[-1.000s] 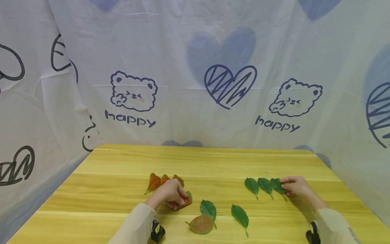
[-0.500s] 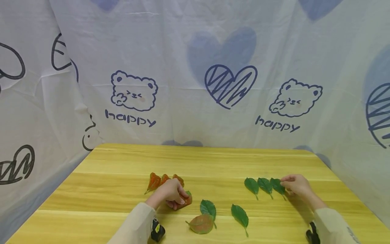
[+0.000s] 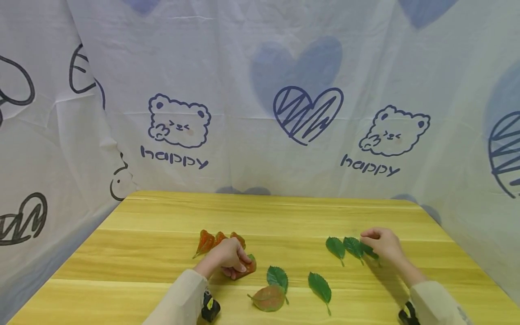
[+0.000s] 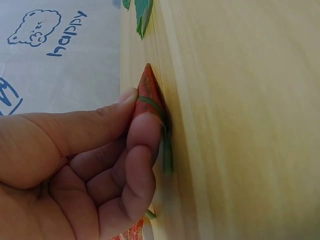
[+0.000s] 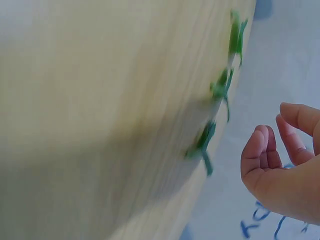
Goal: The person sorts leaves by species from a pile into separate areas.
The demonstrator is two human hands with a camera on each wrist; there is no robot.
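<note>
My left hand [image 3: 230, 257] pinches a red leaf [image 3: 249, 267] low over the table. In the left wrist view, thumb and forefinger hold this leaf [image 4: 149, 85], its green stem pointing down past the fingers. A row of red-orange leaves [image 3: 205, 243] lies just behind that hand, partly covered by it. On the right, my right hand [image 3: 386, 246] hovers over the end of a row of green leaves [image 3: 335, 248], hiding part of the rightmost leaf [image 3: 370, 253]. The right wrist view shows these fingers [image 5: 254, 152] loosely bent, with nothing between them, apart from the leaves.
Nearer the front edge, a reddish-brown leaf [image 3: 268, 299] overlaps a green leaf [image 3: 278, 276]. Another single green leaf [image 3: 320, 286] lies to their right. Behind the wooden table [image 3: 276, 216] hangs a white cloth [image 3: 243, 149] printed with hearts and bears.
My right hand has let go of the rightmost green leaf, lifted and shifted left over it. My left hand stays where it was with the red leaf.
</note>
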